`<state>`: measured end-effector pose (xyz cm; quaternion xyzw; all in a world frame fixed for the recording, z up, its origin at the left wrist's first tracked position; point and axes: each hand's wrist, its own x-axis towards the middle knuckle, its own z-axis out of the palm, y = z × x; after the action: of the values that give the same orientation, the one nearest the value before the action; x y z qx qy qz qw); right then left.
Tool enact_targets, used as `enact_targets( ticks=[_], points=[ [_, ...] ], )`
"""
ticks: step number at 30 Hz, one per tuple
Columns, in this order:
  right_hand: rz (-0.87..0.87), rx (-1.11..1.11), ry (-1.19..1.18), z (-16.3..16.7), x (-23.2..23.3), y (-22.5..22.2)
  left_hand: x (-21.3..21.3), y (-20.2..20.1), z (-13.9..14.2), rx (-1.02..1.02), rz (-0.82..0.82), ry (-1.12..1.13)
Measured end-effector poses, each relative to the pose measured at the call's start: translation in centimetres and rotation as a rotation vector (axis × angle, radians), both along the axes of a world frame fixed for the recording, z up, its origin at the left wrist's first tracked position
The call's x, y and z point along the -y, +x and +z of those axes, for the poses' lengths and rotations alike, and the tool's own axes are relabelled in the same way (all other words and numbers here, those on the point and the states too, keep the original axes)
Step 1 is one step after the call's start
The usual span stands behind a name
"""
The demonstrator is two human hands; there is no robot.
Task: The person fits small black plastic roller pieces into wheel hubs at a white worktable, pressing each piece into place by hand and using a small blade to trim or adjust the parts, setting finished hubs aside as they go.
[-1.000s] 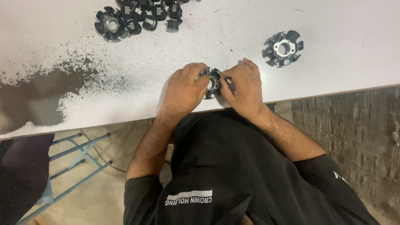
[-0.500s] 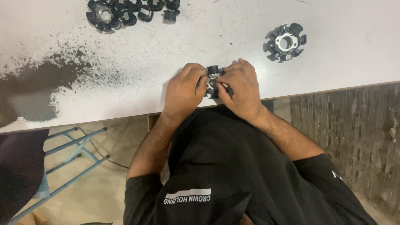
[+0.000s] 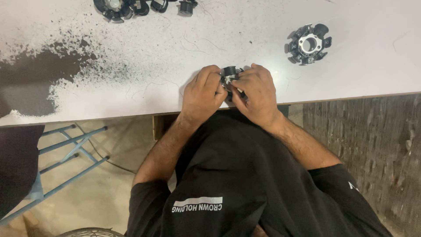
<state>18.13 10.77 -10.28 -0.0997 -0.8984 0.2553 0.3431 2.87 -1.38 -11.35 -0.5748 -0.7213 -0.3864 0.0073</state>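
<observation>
Both of my hands close around one small black ring-shaped part with lobes (image 3: pixel 230 73) at the near edge of the white table (image 3: pixel 175 52). My left hand (image 3: pixel 202 93) grips its left side with fingers curled. My right hand (image 3: pixel 255 93) covers its right side, fingers bent over it. Most of the part is hidden between the fingers.
A second black lobed ring with a pale centre (image 3: pixel 308 44) lies on the table to the far right. Several similar black parts (image 3: pixel 131 6) sit at the top edge. Dark powder stains (image 3: pixel 39 74) cover the table's left. A blue metal frame (image 3: pixel 66 153) stands below left.
The view has shifted so the parts at the top edge sit higher in the frame. My hands stay closed on the same part, with only slight finger movement.
</observation>
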Motion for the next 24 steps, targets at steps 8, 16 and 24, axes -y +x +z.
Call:
enact_targets(
  ticks=[8,16,24],
  points=[
    [0.02,0.042,0.07,0.6,-0.2,-0.2,-0.2,0.5,1.3,-0.011,0.033,0.013],
    [-0.14,0.097,0.06,1.8,-3.0,1.8,2.1,-17.1,5.7,-0.002,0.213,0.124],
    [-0.275,0.05,0.124,1.6,-5.6,3.6,1.9,-20.2,8.9,0.084,0.395,-0.549]
  ],
)
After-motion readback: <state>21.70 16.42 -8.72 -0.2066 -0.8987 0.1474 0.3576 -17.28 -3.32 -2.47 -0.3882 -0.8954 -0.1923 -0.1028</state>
